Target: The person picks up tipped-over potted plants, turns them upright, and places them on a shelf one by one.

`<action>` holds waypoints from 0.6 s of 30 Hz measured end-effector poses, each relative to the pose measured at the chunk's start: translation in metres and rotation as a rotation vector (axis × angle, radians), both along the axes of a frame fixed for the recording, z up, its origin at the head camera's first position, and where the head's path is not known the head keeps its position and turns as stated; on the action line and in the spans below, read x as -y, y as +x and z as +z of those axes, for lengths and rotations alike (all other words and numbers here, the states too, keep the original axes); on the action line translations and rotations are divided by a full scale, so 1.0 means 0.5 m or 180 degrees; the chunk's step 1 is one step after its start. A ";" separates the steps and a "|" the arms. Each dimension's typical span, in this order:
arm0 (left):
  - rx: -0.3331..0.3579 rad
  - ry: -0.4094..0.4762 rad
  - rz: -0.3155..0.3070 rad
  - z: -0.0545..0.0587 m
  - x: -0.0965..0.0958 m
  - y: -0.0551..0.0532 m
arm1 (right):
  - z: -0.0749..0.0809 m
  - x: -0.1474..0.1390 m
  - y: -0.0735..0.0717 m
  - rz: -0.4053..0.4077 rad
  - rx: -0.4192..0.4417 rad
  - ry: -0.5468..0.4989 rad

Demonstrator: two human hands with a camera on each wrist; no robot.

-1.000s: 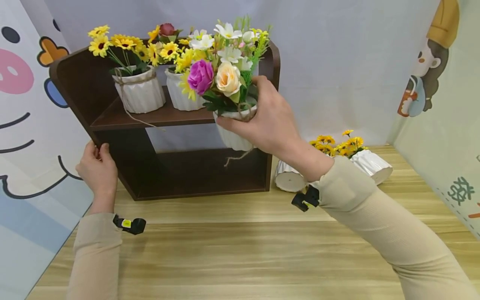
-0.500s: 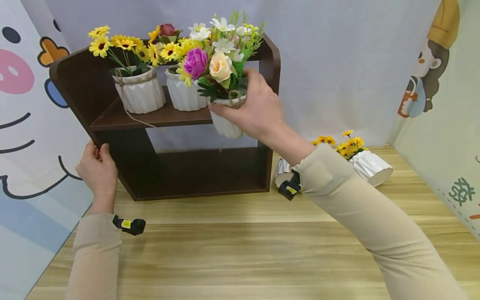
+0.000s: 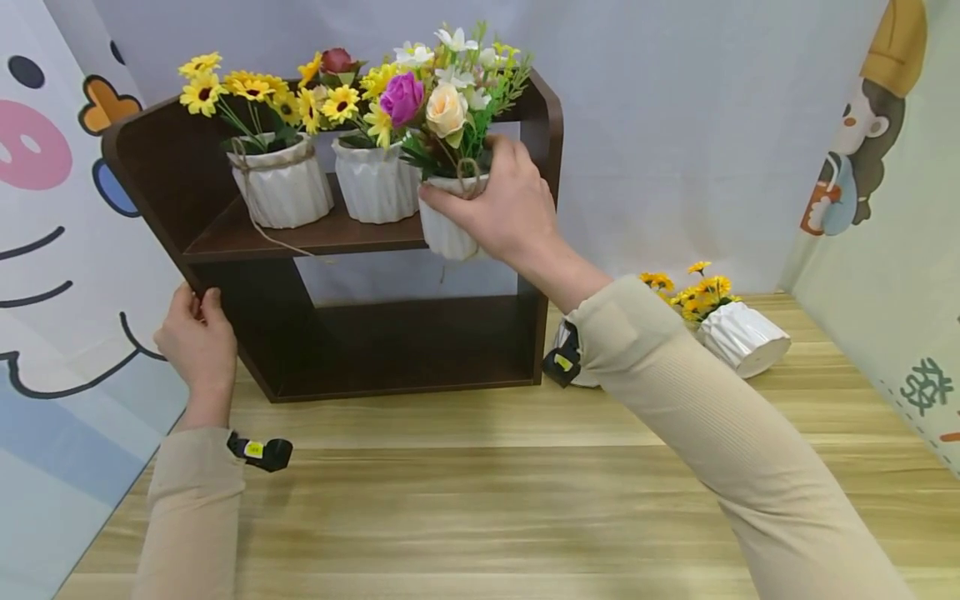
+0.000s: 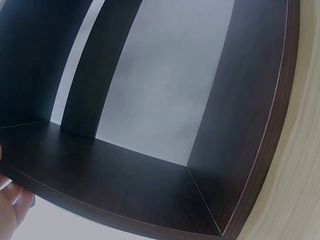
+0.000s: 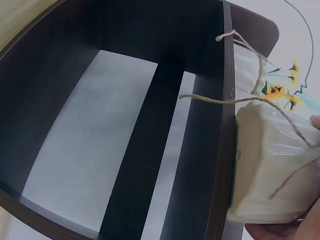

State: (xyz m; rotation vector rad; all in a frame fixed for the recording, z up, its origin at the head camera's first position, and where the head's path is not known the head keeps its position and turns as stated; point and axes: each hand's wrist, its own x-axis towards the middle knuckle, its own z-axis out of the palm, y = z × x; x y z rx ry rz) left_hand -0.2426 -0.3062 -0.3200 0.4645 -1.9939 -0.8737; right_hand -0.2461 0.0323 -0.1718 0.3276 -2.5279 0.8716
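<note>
My left hand [image 3: 197, 337] grips the left side panel of a dark brown two-tier shelf [image 3: 420, 346]; fingers [image 4: 19, 204] show at that panel's edge in the left wrist view. My right hand [image 3: 517, 204] holds a white pleated flowerpot [image 3: 447, 225] by its rim, thumb across the front. Twine circles this pot, and a purple rose, a peach rose [image 3: 446, 110] and white blossoms rise from it. It is at the upper board's front edge, right of two other pots. Close up in the right wrist view, the pot's base [image 5: 247, 160] overlaps the board's edge, with loose twine hanging.
On the upper board stand a twine-tied pot [image 3: 288, 187] of yellow daisies and another white pot [image 3: 377, 185]. A white pot [image 3: 742, 337] with orange-yellow flowers lies tipped on the wooden table [image 3: 480, 500] at right; another beside it is mostly hidden behind my right wrist.
My right hand has carried the flowerpot left and upward, from in front of the lower opening to the upper board's front edge. My left hand has stayed on the side panel.
</note>
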 end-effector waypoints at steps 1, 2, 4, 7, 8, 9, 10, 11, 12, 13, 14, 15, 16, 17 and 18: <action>-0.0003 -0.0001 -0.0002 -0.001 0.000 0.000 | -0.001 0.001 -0.003 -0.0013 -0.0009 0.0004; -0.0005 -0.0005 -0.0003 -0.002 0.000 0.000 | -0.002 0.003 -0.007 -0.0028 -0.0021 0.0007; 0.0000 -0.0006 -0.0010 -0.003 0.000 -0.001 | -0.004 0.005 -0.014 -0.0055 -0.0056 0.0024; -0.0012 -0.0039 -0.0003 -0.004 0.000 -0.001 | -0.006 0.010 -0.024 -0.0102 -0.0086 0.0058; -0.0007 -0.0041 -0.0003 -0.004 0.001 -0.001 | -0.007 0.011 -0.027 -0.0109 -0.0106 0.0058; -0.0017 -0.0049 0.0002 -0.005 0.001 -0.001 | -0.008 0.013 -0.030 -0.0114 -0.0128 0.0060; -0.0020 -0.0050 0.0005 -0.005 0.001 -0.001 | -0.008 0.014 -0.032 -0.0120 -0.0137 0.0056; -0.0022 -0.0046 0.0007 -0.005 0.002 -0.001 | -0.008 0.016 -0.035 -0.0122 -0.0152 0.0043; -0.0028 -0.0046 0.0010 -0.005 0.002 -0.001 | -0.008 0.017 -0.039 -0.0122 -0.0175 0.0030; -0.0021 -0.0034 0.0014 -0.005 0.002 -0.002 | -0.007 0.019 -0.041 -0.0121 -0.0182 0.0019; -0.0021 -0.0031 0.0017 -0.005 0.002 -0.002 | -0.007 0.020 -0.044 -0.0117 -0.0192 0.0011; -0.0029 -0.0035 0.0021 -0.005 0.002 -0.003 | -0.007 0.021 -0.047 -0.0119 -0.0193 0.0008; -0.0027 -0.0032 0.0019 -0.005 0.003 -0.003 | -0.007 0.022 -0.050 -0.0121 -0.0189 0.0003; -0.0041 -0.0044 0.0020 -0.005 0.003 -0.004 | -0.007 0.023 -0.054 -0.0126 -0.0186 0.0007; -0.0052 -0.0056 0.0020 -0.005 0.003 -0.004 | -0.008 0.025 -0.056 -0.0132 -0.0193 0.0008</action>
